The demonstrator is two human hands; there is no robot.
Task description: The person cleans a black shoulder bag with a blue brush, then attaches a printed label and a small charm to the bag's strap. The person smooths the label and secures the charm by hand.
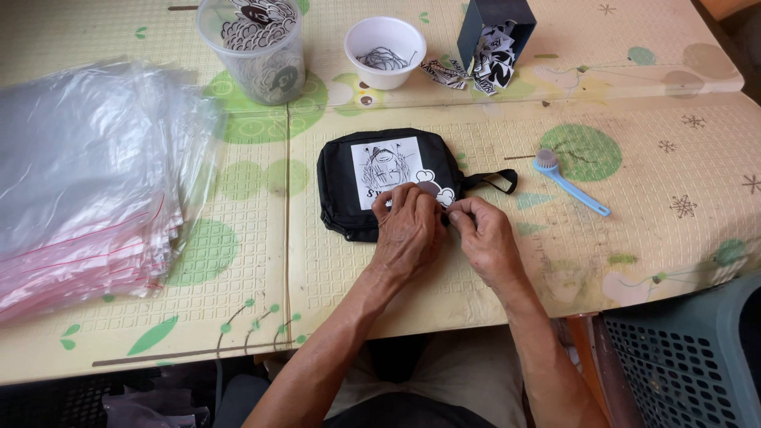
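Black pouch (349, 190): a small fabric bag, lying flat on the table (634, 238) in the middle of the view, printed white panel up, wrist strap (495, 181) trailing off to its right.
Left hand (408, 234): rests over the pouch's lower right corner, its grip pinched nearly closed on something small at the bag's edge; the fingers hide what it is.
Right hand (483, 234): meets the left at the same corner, thumb and forefinger pressed together on the same spot; I cannot tell whether it has hold of a tag, a string or the fabric itself.
Round tag (428, 189): a pale piece shows just above the left knuckles, touching the pouch; how it is fastened is hidden.
Risk, slipping: both grips work on one tiny point, so a small piece could, I judge, slip out and drop onto the patterned table, where it would be hard to spot.
Risk, pouch shifting: nothing pins the bag down but the left hand; a pull from the right hand could drag it toward the table's near edge.
Risk, strap: the loose loop lies near the right hand and could catch a finger.
Blue brush (571, 184): lies to the right, apart from the hands; a wide sweep of the right arm could knock it.
White bowl (386, 51): holds thin dark loops, well behind the pouch.
Clear tub (255, 47): holds printed round pieces, at the far edge of the table.
Plastic bags (79, 182): a slippery stack at the left, well apart from the hands.
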